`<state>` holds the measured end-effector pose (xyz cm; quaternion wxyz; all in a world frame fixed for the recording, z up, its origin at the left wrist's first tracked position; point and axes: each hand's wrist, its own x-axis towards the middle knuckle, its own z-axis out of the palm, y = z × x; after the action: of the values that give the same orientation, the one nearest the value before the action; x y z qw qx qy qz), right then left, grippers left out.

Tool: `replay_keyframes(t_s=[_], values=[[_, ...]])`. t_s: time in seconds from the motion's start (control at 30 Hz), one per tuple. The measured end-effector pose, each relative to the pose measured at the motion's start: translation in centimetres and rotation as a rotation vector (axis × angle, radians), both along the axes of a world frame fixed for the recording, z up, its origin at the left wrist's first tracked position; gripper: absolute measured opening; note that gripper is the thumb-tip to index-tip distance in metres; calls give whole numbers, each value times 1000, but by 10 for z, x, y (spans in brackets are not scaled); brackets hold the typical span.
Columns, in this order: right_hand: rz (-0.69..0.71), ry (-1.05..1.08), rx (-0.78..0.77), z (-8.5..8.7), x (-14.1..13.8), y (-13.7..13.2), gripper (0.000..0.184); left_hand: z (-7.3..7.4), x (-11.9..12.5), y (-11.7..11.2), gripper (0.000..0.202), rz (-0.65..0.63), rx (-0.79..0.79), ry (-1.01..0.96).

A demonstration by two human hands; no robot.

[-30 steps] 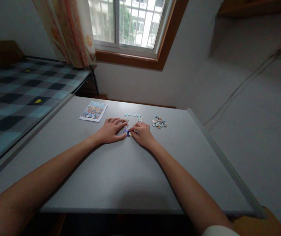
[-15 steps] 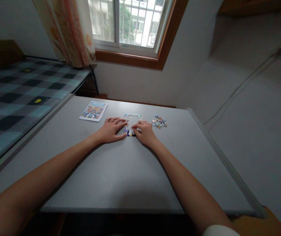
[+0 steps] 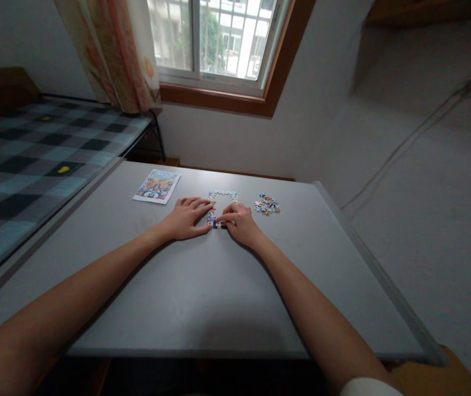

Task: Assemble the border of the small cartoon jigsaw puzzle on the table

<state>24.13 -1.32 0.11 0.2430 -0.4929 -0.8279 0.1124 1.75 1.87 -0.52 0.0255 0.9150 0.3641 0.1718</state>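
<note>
A jigsaw puzzle (image 3: 224, 193) lies on the table as a rectangular border of joined pieces, its middle showing bare tabletop. My left hand (image 3: 186, 219) rests at its left side, fingers spread, with the tips touching the border. Over the lower right part of the puzzle is my right hand (image 3: 239, 223), thumb and fingers pinched together at the inner side of the bottom row. A small puzzle piece appears to be between those fingertips, mostly hidden by them. The right border is partly covered by this hand. To the right lies a heap of loose puzzle pieces (image 3: 267, 204).
A printed picture sheet (image 3: 157, 186) lies at the table's back left. The grey-white table (image 3: 186, 297) has raised strips along its sides. A bed with a checked cover (image 3: 54, 135) adjoins on the left; a wall with a hanging cable (image 3: 400, 148) is at right.
My right hand's fingertips have shifted slightly left and down, toward the bottom row of the puzzle. My left hand stays in place.
</note>
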Motion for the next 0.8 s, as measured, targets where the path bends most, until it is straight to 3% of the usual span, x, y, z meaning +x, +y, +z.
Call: replay_keyframes(t_s=[0.8], values=[[-38, -7, 37, 1, 7, 1, 38, 1, -1, 0, 56, 1, 0, 14]])
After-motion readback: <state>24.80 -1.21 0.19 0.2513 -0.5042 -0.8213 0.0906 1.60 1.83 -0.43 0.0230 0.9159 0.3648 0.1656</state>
